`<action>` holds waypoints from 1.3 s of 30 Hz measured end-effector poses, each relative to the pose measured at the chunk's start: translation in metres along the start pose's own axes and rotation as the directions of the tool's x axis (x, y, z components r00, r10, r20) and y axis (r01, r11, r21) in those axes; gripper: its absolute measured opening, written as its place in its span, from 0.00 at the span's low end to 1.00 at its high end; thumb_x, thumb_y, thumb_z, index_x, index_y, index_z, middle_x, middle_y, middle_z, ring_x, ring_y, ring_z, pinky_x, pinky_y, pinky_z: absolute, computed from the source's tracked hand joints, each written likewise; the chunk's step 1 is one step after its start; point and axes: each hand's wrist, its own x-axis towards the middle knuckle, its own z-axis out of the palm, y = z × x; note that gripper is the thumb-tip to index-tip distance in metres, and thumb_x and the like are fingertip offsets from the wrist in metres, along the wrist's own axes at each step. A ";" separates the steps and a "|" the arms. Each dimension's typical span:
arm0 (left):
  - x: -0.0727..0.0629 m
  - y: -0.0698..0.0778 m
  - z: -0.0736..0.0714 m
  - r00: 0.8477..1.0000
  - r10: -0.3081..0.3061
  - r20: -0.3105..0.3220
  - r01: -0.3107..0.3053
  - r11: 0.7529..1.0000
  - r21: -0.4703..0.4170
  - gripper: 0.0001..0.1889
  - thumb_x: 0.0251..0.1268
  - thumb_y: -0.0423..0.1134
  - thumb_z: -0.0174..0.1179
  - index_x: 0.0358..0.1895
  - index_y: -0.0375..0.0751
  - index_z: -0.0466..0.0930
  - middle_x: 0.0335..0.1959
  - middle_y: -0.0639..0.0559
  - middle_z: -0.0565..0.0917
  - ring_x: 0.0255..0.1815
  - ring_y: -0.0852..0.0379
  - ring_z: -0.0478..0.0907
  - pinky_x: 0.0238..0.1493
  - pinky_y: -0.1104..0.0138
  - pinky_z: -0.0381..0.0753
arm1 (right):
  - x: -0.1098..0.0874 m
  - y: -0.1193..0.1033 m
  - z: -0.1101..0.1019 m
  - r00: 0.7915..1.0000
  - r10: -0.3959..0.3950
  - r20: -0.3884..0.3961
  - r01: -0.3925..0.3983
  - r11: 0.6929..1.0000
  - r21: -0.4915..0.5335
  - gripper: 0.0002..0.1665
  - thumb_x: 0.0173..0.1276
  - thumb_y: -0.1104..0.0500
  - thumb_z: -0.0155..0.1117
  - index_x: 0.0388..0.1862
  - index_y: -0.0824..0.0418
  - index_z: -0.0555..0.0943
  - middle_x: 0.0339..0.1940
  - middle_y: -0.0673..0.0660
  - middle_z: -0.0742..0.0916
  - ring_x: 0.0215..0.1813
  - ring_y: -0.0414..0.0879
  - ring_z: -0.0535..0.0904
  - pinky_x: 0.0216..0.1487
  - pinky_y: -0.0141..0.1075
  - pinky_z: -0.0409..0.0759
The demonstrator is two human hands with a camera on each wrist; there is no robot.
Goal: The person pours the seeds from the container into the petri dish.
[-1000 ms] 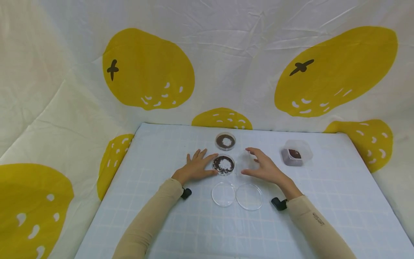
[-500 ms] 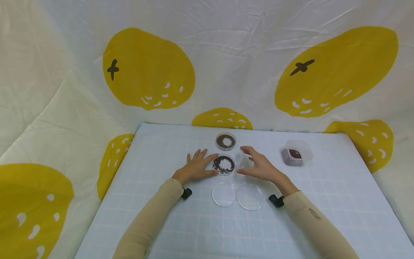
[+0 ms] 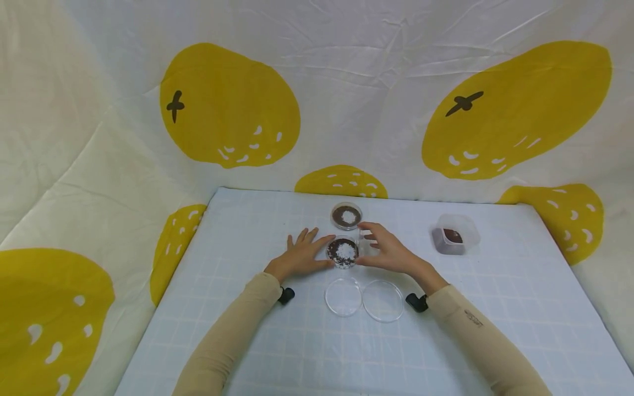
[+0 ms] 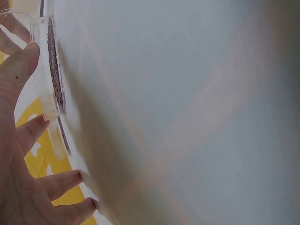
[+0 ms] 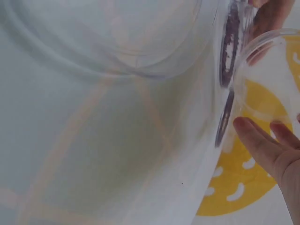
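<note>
My left hand (image 3: 299,257) holds the side of the nearer petri dish (image 4: 41,75), its thumb and index finger on the rim and the other fingers spread over the cloth. Dark brown grains (image 3: 335,248) with a patch of white powder (image 3: 345,252) lie in this dish. My right hand (image 3: 383,250) grips a clear, round petri dish part (image 5: 265,89), tilted close to the right side of the filled dish. Whether it is a lid or a base I cannot tell. The right thumb is hidden in the right wrist view.
Behind stands a second filled petri dish (image 3: 346,227) with brown and white contents. Two clear round dish parts, one left (image 3: 343,315) and one right (image 3: 383,320), lie side by side in front. At right sits a clear plastic tub (image 3: 448,248) with brown material.
My right hand has moved left with the clear dish part, up to the nearer filled dish. The left hand has stayed on that dish.
</note>
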 end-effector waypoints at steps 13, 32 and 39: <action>0.003 -0.002 0.001 1.000 0.009 0.005 -0.009 1.000 0.012 0.42 0.64 0.73 0.52 0.80 0.70 0.51 0.81 0.41 0.46 0.80 0.35 0.37 0.67 0.28 0.33 | 0.016 -0.002 0.004 0.997 -0.038 0.066 0.041 0.998 -0.044 0.55 0.56 0.53 0.82 0.77 0.62 0.61 0.67 0.66 0.68 0.65 0.67 0.70 0.55 0.53 0.80; 0.001 -0.001 0.000 1.000 0.015 0.000 -0.015 1.000 0.018 0.42 0.64 0.71 0.54 0.80 0.68 0.52 0.81 0.40 0.47 0.79 0.34 0.39 0.66 0.27 0.36 | 0.027 -0.007 0.012 0.993 -0.056 0.108 0.075 0.981 -0.179 0.56 0.56 0.49 0.81 0.77 0.62 0.62 0.69 0.63 0.68 0.68 0.60 0.66 0.59 0.54 0.76; 0.001 -0.002 0.001 1.000 0.010 -0.002 -0.010 1.000 0.018 0.43 0.64 0.72 0.53 0.80 0.66 0.53 0.81 0.41 0.47 0.80 0.35 0.39 0.66 0.28 0.36 | 0.031 -0.009 0.016 0.993 -0.040 0.113 0.065 0.973 -0.220 0.57 0.55 0.49 0.82 0.77 0.64 0.61 0.71 0.64 0.67 0.71 0.57 0.64 0.66 0.57 0.69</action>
